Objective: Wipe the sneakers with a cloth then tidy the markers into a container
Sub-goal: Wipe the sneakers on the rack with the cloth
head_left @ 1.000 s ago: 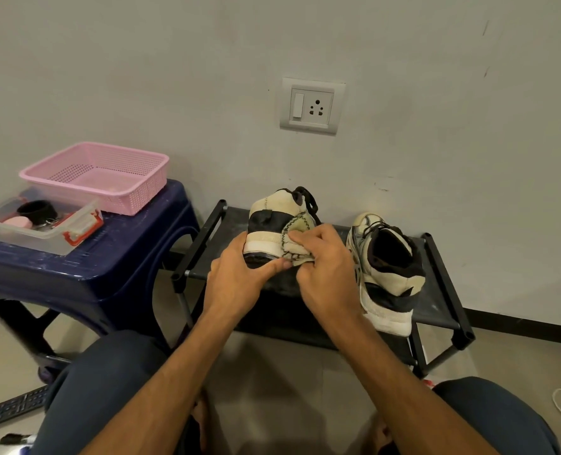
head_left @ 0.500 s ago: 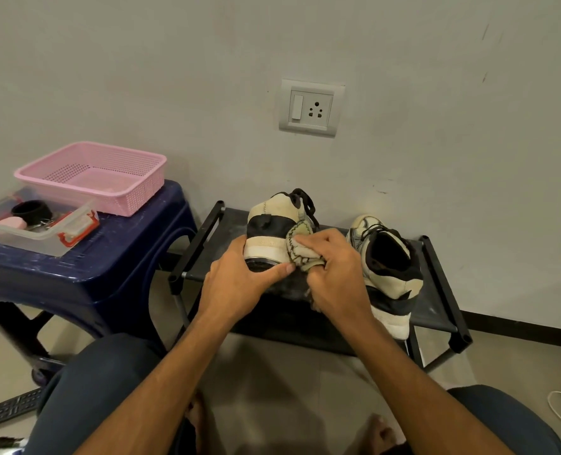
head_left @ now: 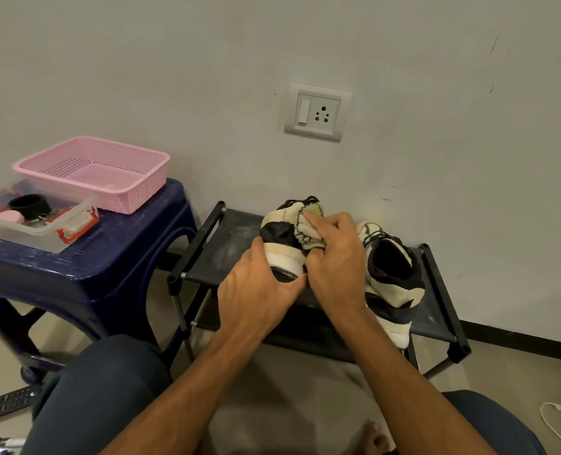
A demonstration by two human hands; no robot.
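Head view: left hand (head_left: 256, 290) grips the heel of the sneaker (head_left: 282, 247) over the black rack (head_left: 226, 244). The right hand (head_left: 334, 267), touching the left, presses the bunched cloth (head_left: 308, 231) onto the shoe's side. The other sneaker (head_left: 390, 277) rests on the rack, and the clear container (head_left: 26, 231) sits on the blue stool (head_left: 108, 257).

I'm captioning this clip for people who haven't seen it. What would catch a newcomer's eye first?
The two hands at centre: the left hand grips a cream-and-black sneaker at the black rack while the right hand presses a cloth against it. A second sneaker lies on the rack to the right, and a pink basket sits on the blue stool at left.
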